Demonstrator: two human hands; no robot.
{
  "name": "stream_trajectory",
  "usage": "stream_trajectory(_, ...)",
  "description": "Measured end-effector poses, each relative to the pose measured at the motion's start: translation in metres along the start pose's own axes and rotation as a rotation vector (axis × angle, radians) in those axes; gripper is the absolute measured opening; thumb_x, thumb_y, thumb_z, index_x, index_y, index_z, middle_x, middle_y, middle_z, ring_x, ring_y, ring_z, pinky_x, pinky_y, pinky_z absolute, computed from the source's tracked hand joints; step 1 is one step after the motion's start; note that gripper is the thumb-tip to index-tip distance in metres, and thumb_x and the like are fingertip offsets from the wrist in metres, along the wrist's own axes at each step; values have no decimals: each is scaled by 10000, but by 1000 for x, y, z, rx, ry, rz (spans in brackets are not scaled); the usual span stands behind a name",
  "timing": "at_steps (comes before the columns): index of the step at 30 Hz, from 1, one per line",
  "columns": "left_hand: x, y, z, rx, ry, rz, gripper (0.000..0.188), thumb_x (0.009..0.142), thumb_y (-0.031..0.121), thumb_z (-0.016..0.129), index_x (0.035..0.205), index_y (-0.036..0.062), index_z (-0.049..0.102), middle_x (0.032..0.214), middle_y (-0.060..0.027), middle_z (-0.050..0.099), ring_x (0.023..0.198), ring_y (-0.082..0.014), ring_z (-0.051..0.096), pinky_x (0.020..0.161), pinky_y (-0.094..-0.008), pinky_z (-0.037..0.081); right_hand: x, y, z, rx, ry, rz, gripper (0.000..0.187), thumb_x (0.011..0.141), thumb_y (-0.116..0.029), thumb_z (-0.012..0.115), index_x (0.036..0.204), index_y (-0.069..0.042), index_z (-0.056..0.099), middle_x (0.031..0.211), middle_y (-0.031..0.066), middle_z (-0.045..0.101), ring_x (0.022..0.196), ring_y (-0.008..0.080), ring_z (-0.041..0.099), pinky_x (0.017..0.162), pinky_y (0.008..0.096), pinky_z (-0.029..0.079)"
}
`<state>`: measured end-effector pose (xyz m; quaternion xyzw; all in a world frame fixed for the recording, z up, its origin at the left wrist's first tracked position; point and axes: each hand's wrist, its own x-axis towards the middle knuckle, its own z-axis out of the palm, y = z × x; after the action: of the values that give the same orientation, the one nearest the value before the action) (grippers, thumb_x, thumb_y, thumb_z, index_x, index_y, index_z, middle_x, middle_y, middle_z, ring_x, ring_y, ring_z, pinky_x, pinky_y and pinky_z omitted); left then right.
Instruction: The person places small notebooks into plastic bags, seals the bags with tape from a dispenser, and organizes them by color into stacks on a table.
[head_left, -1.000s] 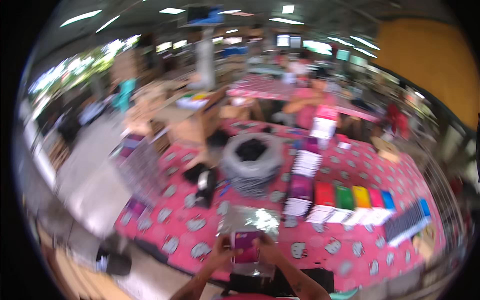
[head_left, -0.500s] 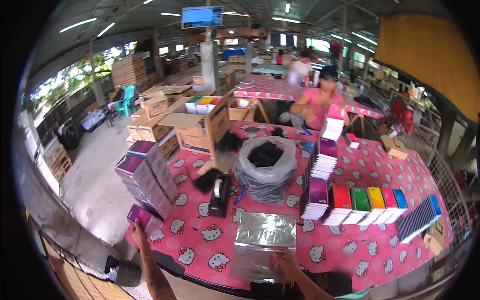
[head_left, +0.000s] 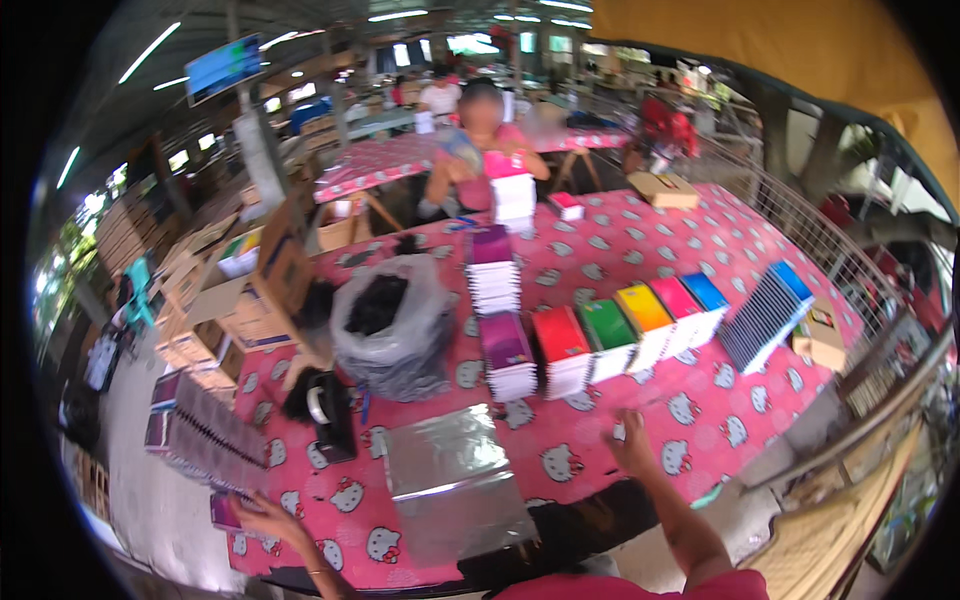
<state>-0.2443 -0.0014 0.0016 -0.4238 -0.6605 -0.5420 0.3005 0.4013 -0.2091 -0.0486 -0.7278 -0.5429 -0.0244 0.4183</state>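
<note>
My left hand (head_left: pixel 266 520) is at the near left, fingers stretched out beside a low purple notebook stack (head_left: pixel 226 512); whether they touch it is unclear. Behind it rises a tall stack of spiral notebooks (head_left: pixel 205 432) with purple covers. My right hand (head_left: pixel 632 446) is raised over the front of the table, below the coloured notebooks, its fingers curled around something small and whitish. Between my hands lies a pile of clear plastic sleeves (head_left: pixel 455 480). Purple notebooks (head_left: pixel 508 350) and red notebooks (head_left: pixel 562 345) stand in stacks beyond it.
A clear bag of black material (head_left: pixel 390 325) and a black tape dispenser (head_left: pixel 330 415) stand left of centre. Green notebooks (head_left: pixel 607 335), yellow notebooks (head_left: pixel 645 318) and a leaning spiral stack (head_left: pixel 765 318) line the right. An open carton (head_left: pixel 265 295) is at left. A co-worker (head_left: pixel 480 150) sits across.
The view has swung right. My right hand has left the plastic sleeves and moved right, toward the coloured notebooks. My left hand's fingers have spread beside the low purple stack.
</note>
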Motion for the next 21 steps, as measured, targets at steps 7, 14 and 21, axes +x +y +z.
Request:
stream_trajectory(7,-197,468,-85,-820,-1060,731,553,856,283,696,1327,39,540,1398,-227,443,1276,-398,449,1048,-513,378,141,140,-154,-560,248,222,739,774,2,588,1463,-160,377,1489,169,368,1378,393,347,1064,539,360)
stream_trajectory(14,-331,714,-85,-1181,-920,861,585,879,240,632,1403,34,472,1438,-247,410,1350,-403,390,1066,-573,345,166,219,-210,-685,204,77,481,797,-48,629,1271,-95,564,1097,134,576,1048,353,573,886,488,463)
stream_trajectory(21,-351,742,-42,-1119,-985,1067,407,864,75,556,1268,38,592,1300,-142,608,1288,-300,513,1094,-511,342,42,198,-209,481,337,155,278,680,159,634,895,-18,631,852,118,634,869,302,647,859,394,501)
